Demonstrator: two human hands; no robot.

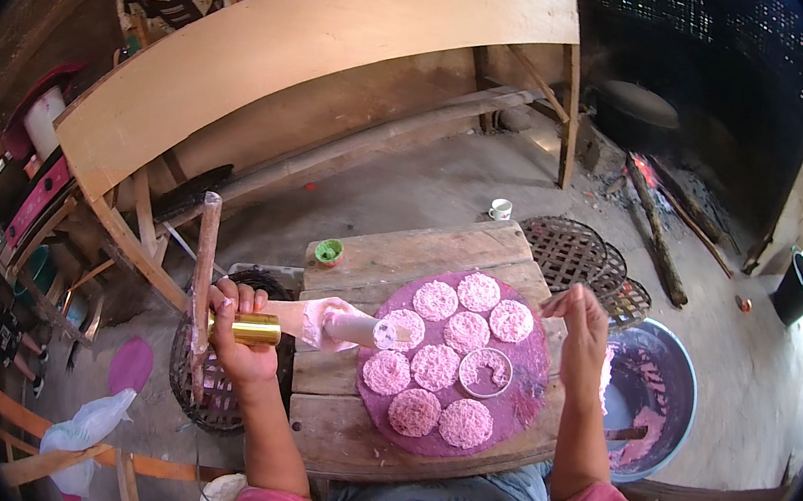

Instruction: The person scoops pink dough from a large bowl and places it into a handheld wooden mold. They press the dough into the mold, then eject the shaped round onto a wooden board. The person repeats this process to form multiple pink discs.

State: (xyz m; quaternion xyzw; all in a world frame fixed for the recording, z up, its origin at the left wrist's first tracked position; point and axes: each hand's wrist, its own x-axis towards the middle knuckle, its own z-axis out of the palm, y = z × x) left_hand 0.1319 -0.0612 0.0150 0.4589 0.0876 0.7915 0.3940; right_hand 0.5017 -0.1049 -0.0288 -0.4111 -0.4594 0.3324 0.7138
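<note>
My left hand [246, 332] is wrapped round a wooden-handled press [208, 269] with a gold cylinder by my fingers. The press lies sideways, its whitish tube [354, 330] smeared with pink paste and pointing right. On the plank table lies a round purple-pink mat [529, 357] with several flat, crumbly pink rounds [435, 367] on it. A thin ring mould [484, 393] at the mat's right side holds a partial curl of pink strands. My right hand [582, 318] is raised above the mat's right edge, fingers pinched together; what they hold, if anything, cannot be made out.
A blue-grey basin [680, 422] with pink paste stands right of the wooden table [329, 380]. A small green bowl [329, 252] and a white cup [501, 209] sit beyond the mat. Woven trays [568, 253], a long bench [345, 39] and burning logs [656, 233] lie farther off.
</note>
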